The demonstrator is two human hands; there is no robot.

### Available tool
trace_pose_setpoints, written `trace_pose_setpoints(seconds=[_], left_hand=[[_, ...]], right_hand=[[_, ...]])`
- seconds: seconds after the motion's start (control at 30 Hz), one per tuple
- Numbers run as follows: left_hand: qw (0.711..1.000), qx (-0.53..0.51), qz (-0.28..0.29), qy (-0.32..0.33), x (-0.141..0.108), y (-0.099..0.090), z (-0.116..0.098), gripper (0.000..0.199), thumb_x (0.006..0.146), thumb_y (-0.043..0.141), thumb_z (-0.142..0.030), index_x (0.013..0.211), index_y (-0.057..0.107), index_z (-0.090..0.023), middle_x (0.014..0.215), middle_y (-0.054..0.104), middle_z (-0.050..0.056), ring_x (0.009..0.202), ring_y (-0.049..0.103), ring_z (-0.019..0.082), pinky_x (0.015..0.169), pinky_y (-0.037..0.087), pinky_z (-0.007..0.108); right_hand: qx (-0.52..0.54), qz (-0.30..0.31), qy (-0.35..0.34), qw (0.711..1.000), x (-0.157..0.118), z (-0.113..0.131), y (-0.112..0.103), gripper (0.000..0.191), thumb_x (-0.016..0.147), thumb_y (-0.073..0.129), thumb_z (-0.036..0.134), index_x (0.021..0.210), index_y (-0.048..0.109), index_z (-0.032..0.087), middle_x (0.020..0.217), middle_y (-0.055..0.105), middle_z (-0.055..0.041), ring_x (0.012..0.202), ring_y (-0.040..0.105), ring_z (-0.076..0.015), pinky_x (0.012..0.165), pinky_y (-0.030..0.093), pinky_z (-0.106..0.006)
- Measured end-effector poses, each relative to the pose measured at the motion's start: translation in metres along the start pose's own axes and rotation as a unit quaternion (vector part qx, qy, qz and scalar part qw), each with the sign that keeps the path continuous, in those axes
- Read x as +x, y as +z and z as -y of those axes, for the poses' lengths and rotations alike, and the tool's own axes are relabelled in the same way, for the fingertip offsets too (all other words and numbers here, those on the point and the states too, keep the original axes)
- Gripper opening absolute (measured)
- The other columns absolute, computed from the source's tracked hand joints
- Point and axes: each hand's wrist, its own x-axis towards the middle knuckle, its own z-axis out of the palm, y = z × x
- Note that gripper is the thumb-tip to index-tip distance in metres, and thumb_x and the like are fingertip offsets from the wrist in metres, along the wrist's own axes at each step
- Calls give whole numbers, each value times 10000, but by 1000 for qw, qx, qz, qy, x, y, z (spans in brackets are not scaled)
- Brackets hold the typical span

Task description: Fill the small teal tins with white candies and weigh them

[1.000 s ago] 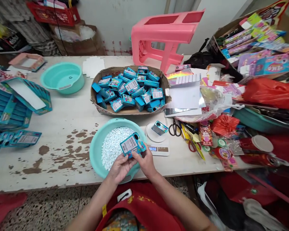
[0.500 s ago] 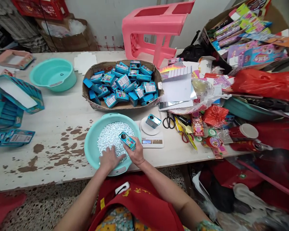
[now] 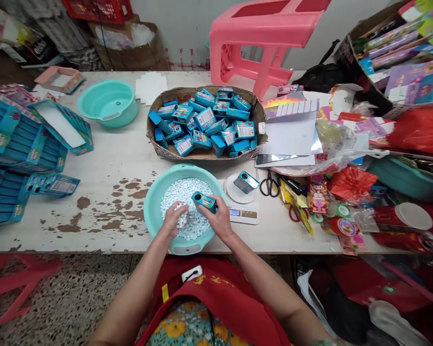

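Observation:
My left hand [image 3: 173, 217] is cupped round a scoop of small white pellets [image 3: 195, 226], just above the near left part of the teal basin [image 3: 152, 206]. My right hand [image 3: 219, 216] grips a small blue box [image 3: 206, 203] over the basin's right side, its round dark hole facing up. Right of the basin, another blue box [image 3: 246, 181] rests on the round plate of a white scale [image 3: 250, 215]; the lit display is too small to read surely. Many blue boxes fill an oval cardboard tray [image 3: 211, 156] behind the basin.
Blue cartons [image 3: 18, 139] are stacked at the left, near a second teal basin [image 3: 110, 103]. Scissors [image 3: 270, 185], papers [image 3: 292, 134] and a red bag [image 3: 351, 182] lie right. A pink stool [image 3: 267, 29] stands behind.
My left hand has lifted out of the pellets and closed round some. My right hand still holds the box beside it. The whole view has shifted, so things appear further right.

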Motion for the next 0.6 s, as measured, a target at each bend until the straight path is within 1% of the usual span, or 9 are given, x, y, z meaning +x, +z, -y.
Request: trace_pose_setpoints(seconds=[0.07, 0.1, 0.13, 0.2, 0.27, 0.33, 0.4, 0.53, 0.6], left_hand=[[996, -74, -3, 40, -6, 3, -22, 319, 658, 691, -385, 828, 485, -212, 596, 524, -61, 366, 426, 70, 344, 243, 165], [993, -102, -6, 65, -8, 6, -31, 312, 661, 690, -375, 824, 481, -210, 599, 527, -59, 367, 431, 66, 346, 256, 166], [988, -127, -9, 92, -10, 9, -39, 298, 665, 685, -363, 814, 480, -206, 600, 530, -56, 381, 452, 67, 364, 298, 172], [977, -162, -19, 140, -12, 17, -50, 262, 674, 667, -348, 780, 484, -193, 603, 546, -42, 459, 535, 88, 460, 416, 203], [969, -179, -36, 166, -12, 23, -53, 243, 674, 659, -341, 758, 494, -184, 657, 596, -16, 576, 616, 127, 580, 488, 251], [967, -180, -49, 172, -11, 27, -51, 238, 678, 658, -343, 759, 508, -176, 765, 647, 14, 647, 652, 158, 625, 509, 285], [966, -177, -64, 177, -10, 27, -49, 234, 695, 657, -346, 770, 519, -174, 792, 656, 18, 644, 657, 165, 609, 509, 290], [960, -181, -84, 196, -7, 28, -51, 225, 725, 655, -346, 792, 512, -187, 590, 561, -42, 544, 613, 140, 542, 478, 257], [960, -182, -89, 191, -7, 30, -56, 238, 716, 669, -344, 794, 504, -191, 626, 570, -41, 530, 598, 123, 514, 459, 241]], right_hand=[[-27, 23, -26, 999, -1, 0, 1, 330, 763, 674, 409, 1013, 584, 214, 971, 608, -53, 952, 582, -219, 855, 464, -360], [-36, 40, -37, 998, -2, 1, 2, 316, 762, 679, 399, 1004, 589, 217, 964, 608, -53, 950, 580, -222, 852, 462, -362], [-41, 58, -48, 996, -5, 2, 4, 304, 764, 680, 387, 1002, 592, 221, 959, 611, -54, 945, 580, -225, 847, 462, -365], [-42, 93, -64, 993, -10, 6, 8, 290, 769, 679, 367, 1009, 595, 228, 961, 622, -55, 936, 583, -228, 839, 465, -368], [-42, 111, -74, 990, -15, 12, 11, 298, 769, 682, 355, 1028, 595, 234, 979, 632, -57, 941, 586, -233, 842, 465, -374], [-47, 112, -76, 990, -17, 18, 12, 313, 766, 688, 350, 1041, 595, 235, 996, 640, -59, 955, 589, -238, 854, 460, -380], [-53, 112, -70, 990, -15, 23, 11, 317, 758, 698, 352, 1034, 599, 231, 991, 646, -59, 952, 594, -241, 851, 460, -379], [-55, 122, -58, 989, -8, 28, 7, 332, 744, 708, 365, 1031, 600, 237, 993, 653, -52, 945, 602, -242, 844, 463, -375], [-58, 122, -54, 989, -4, 30, 5, 335, 741, 707, 369, 1032, 601, 241, 1000, 655, -51, 951, 603, -246, 847, 462, -379]])
